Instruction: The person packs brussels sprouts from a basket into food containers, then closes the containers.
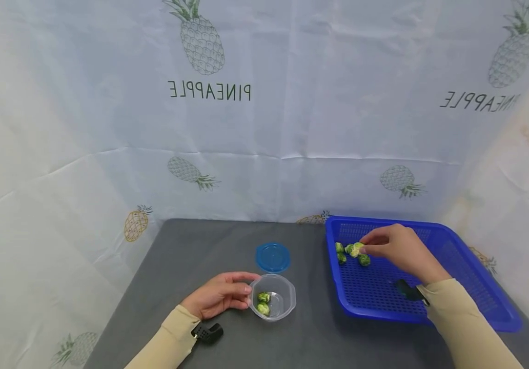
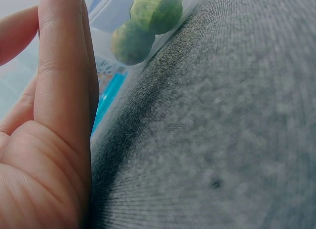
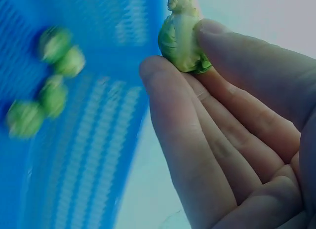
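My right hand [image 1: 400, 251] pinches a Brussels sprout [image 3: 183, 44] between thumb and fingertips, above the left part of a blue plastic basket [image 1: 370, 294]. Several more Brussels sprouts [image 3: 54, 44] lie in that basket, near its left wall. My left hand [image 1: 223, 294] holds a small clear plastic container [image 1: 285, 302] by its left side, fingers around the wall. Two Brussels sprouts [image 1: 263, 308] sit inside the container, touching each other. The left wrist view shows the same pair through the clear wall, beside the fingers [image 2: 61, 66].
A round blue lid [image 1: 272, 257] lies flat on the grey table [image 1: 190, 256], just behind the container. A pale curtain [image 1: 264, 123] printed with pineapples hangs at the back and sides. The basket's raised rim stands between its contents and the container.
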The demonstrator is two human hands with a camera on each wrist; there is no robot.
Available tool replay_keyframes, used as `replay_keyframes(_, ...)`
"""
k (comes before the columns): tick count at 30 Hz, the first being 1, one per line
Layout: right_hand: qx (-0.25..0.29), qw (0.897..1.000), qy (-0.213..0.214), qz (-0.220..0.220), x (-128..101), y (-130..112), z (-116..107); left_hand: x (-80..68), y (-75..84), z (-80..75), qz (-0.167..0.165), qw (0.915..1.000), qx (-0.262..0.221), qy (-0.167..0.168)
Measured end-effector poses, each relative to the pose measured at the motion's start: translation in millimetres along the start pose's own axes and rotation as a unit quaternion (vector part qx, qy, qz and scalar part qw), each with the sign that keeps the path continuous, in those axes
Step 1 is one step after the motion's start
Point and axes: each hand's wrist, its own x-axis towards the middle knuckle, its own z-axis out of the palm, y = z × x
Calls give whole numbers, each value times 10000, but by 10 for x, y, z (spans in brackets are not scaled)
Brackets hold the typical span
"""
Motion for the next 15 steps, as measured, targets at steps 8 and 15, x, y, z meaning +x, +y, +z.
replay_keyframes(8,310,9981,182,-503,-19,-642,388,-6,15,14,-72,9999,28,126)
replay_keyframes(15,581,9934,8,-990,44,-1065,890,-9,40,20,-176,9995,86,243)
